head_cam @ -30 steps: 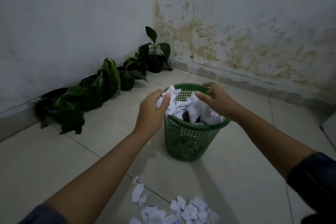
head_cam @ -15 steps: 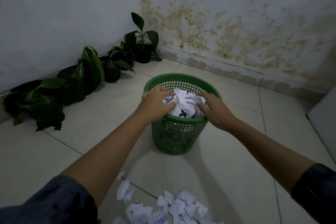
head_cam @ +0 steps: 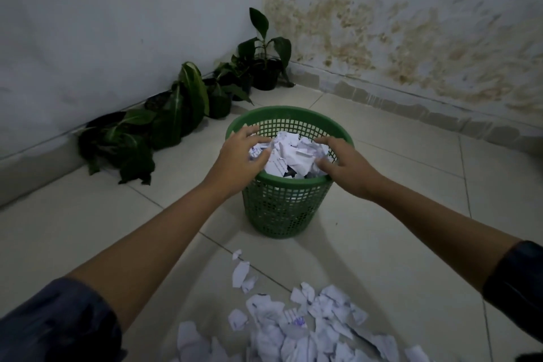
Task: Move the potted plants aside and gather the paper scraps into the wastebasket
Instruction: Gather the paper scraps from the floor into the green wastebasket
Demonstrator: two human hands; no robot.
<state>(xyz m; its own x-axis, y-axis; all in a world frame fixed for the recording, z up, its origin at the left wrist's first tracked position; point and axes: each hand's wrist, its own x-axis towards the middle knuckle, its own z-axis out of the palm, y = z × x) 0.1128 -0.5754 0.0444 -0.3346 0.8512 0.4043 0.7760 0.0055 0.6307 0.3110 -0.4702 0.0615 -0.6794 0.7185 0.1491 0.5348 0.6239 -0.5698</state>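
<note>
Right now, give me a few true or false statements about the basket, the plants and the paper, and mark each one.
1. The green basket stands upright on the floor. True.
2. The basket is empty. False: paper scraps fill it near the rim.
3. The potted plants line the wall. True.
4. All the paper is picked up. False: a pile of scraps lies on the floor.
5. The left hand and right hand are both at the basket's top. True.

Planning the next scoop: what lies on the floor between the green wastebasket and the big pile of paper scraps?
In the head view, mostly bare tile; only a few stray scraps lie between wastebasket and pile.
</note>
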